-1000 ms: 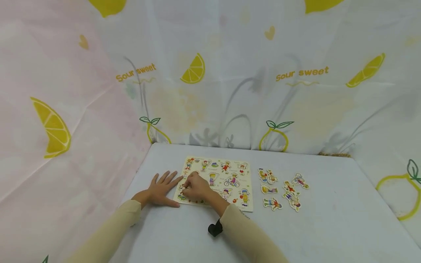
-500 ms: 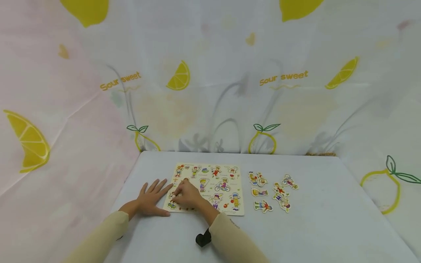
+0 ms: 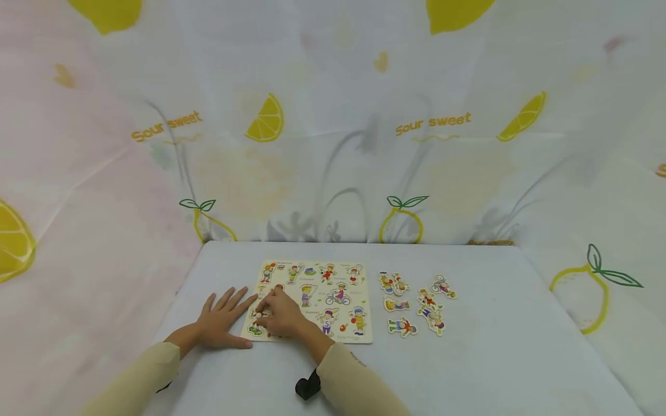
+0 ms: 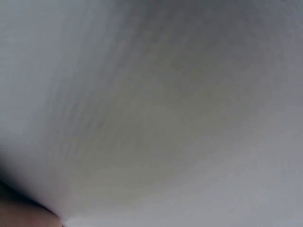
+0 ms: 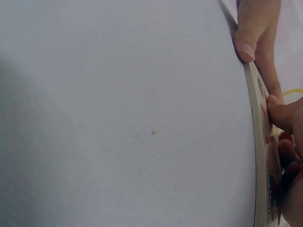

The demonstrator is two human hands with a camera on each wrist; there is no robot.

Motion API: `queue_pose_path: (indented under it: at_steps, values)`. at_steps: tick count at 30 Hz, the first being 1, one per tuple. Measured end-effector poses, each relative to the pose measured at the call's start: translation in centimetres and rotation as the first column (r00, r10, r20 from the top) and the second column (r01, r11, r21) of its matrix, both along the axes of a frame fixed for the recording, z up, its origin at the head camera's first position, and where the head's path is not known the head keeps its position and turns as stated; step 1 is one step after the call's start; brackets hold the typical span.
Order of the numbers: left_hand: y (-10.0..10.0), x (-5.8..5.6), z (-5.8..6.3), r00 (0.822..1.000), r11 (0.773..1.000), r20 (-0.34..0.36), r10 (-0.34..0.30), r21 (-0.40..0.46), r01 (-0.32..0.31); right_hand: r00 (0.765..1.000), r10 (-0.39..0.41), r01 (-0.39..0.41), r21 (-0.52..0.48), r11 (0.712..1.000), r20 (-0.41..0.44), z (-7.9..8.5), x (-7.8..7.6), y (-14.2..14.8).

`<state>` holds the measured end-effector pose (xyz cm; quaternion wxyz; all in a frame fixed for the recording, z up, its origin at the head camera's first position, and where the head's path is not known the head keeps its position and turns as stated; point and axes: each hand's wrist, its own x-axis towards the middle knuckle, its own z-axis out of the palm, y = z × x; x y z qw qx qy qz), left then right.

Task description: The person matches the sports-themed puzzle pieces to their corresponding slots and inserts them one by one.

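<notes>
A cream puzzle board (image 3: 333, 336) with cartoon sporting children lies on the white table. My right hand (image 3: 285, 315) is over its lower left part, fingers and thumb curled down at a small puzzle piece (image 3: 255, 330) of a child figure, which they mostly hide. In the right wrist view, the thumb (image 5: 284, 115) comes down on the board near its edge. My left hand (image 3: 224, 320) rests flat at the board's left side with fingers spread, its thumb along the lower left corner. The left wrist view is mostly blurred cloth.
Right of the board lie several loose child-shaped puzzle pieces, among them one in a red top (image 3: 402, 327) and a cyclist (image 3: 443, 286). Some overlap. A black heart-shaped item (image 3: 308, 387) hangs by the right sleeve. A lemon-print curtain (image 3: 312, 173) stands behind the table.
The head view has swung, so the whole scene sits farther left. My left hand keeps its place by the board. The right fingers shift slightly at the same lower left piece.
</notes>
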<state>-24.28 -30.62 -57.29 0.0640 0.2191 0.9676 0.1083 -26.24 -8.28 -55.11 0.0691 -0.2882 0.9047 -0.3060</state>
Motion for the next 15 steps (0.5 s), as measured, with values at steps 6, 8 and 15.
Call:
queue_pose_path:
  at_steps: [6, 8, 15]
  values:
    - [-0.2, 0.1, -0.2, 1.000, 0.999, 0.003, -0.015, -0.037, 0.015, 1.000, -0.002, 0.002, 0.023, 1.000, -0.005, -0.2, 0.0, 0.1]
    - [-0.1, 0.1, -0.1, 0.999, 0.999, 0.025, -0.022, -0.032, 0.023, 1.000, 0.007, -0.007, 0.027, 1.000, 0.008, -0.1, 0.0, 0.2]
    - [0.3, 0.3, 0.2, 1.000, 1.000, 0.013, 0.002, -0.014, -0.002, 0.991, 0.096, -0.108, 0.140, 0.984, 0.089, 2.0, -0.3, 1.2]
